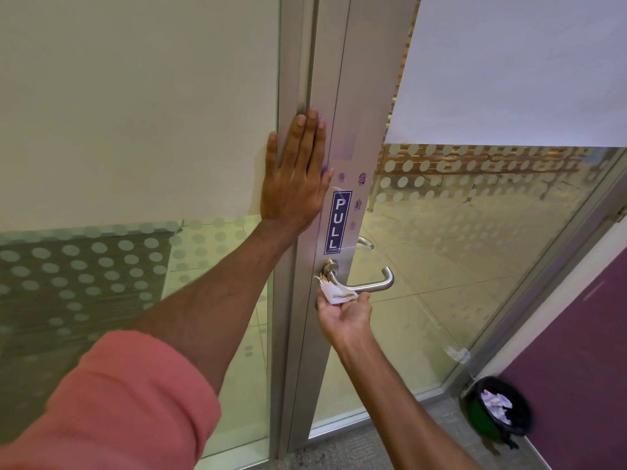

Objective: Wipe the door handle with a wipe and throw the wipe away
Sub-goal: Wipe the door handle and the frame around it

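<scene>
At lower right of the frame, crumpled paper is seen in a bin [497, 407], partly blurred. Mid-frame, a wipe [336, 291] is grasped by the right hand [344, 315] under the door handle [364, 283]. The left hand [295, 178] is pressed flat, fingers spread, on the door frame [353, 96].

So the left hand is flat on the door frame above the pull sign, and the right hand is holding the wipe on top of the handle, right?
Not quite. In the head view the right hand holds the wipe under the door handle, not on top. The left hand is flat on the door frame, as you said.
</scene>
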A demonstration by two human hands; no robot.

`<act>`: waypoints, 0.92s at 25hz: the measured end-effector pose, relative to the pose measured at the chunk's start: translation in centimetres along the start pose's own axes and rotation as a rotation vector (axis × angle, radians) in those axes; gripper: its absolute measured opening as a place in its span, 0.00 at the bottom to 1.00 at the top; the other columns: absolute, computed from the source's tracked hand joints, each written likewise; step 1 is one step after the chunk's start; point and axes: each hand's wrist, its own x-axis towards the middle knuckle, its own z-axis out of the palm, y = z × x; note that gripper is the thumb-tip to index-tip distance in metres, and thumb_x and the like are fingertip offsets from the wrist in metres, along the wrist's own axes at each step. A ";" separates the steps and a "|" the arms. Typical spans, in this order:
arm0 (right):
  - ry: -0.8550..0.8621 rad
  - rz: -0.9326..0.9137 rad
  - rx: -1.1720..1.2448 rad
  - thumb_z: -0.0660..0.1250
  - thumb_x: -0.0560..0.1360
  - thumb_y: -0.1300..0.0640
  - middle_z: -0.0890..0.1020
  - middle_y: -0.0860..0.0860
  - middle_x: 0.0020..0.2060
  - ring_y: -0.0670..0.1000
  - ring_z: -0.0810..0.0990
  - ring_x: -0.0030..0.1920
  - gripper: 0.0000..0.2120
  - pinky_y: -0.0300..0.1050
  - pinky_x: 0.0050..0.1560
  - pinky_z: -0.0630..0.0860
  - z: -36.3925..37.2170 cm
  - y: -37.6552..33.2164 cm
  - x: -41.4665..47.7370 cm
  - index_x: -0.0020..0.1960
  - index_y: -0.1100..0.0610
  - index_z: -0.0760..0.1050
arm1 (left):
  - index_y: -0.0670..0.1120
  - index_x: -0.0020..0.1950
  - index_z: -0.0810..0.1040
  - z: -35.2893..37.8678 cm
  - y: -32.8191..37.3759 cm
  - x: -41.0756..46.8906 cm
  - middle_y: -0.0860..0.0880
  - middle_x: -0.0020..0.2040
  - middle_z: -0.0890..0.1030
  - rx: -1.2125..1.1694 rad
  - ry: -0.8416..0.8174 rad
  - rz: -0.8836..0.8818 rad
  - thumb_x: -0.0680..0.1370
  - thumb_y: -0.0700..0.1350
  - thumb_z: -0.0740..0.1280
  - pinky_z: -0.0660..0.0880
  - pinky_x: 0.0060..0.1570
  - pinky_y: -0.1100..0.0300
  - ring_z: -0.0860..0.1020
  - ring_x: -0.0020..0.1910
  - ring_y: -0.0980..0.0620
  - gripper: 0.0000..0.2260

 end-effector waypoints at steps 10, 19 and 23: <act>0.023 -0.021 -0.057 0.58 0.82 0.49 0.78 0.61 0.53 0.61 0.77 0.61 0.17 0.52 0.67 0.71 -1.1 -1.8 0.4 0.53 0.64 0.74 | 0.41 0.79 0.55 0.0 0.0 0.0 0.42 0.78 0.60 0.013 -0.003 0.006 0.84 0.58 0.48 0.36 0.75 0.46 0.57 0.77 0.45 0.29; 0.031 -0.335 -0.401 0.55 0.77 0.71 0.74 0.54 0.32 0.50 0.78 0.30 0.12 0.44 0.43 0.80 -3.1 -3.4 -2.4 0.39 0.62 0.73 | 0.41 0.78 0.56 0.0 0.0 0.0 0.42 0.77 0.61 0.011 -0.001 0.012 0.83 0.57 0.49 0.36 0.75 0.46 0.59 0.77 0.44 0.28; -0.051 -0.658 -0.841 0.57 0.79 0.65 0.81 0.49 0.35 0.44 0.79 0.37 0.12 0.40 0.39 0.77 -1.4 -3.3 -2.8 0.49 0.58 0.79 | 0.41 0.78 0.57 -0.3 0.0 0.1 0.42 0.77 0.62 0.002 -0.015 0.015 0.83 0.57 0.49 0.36 0.75 0.46 0.60 0.76 0.44 0.28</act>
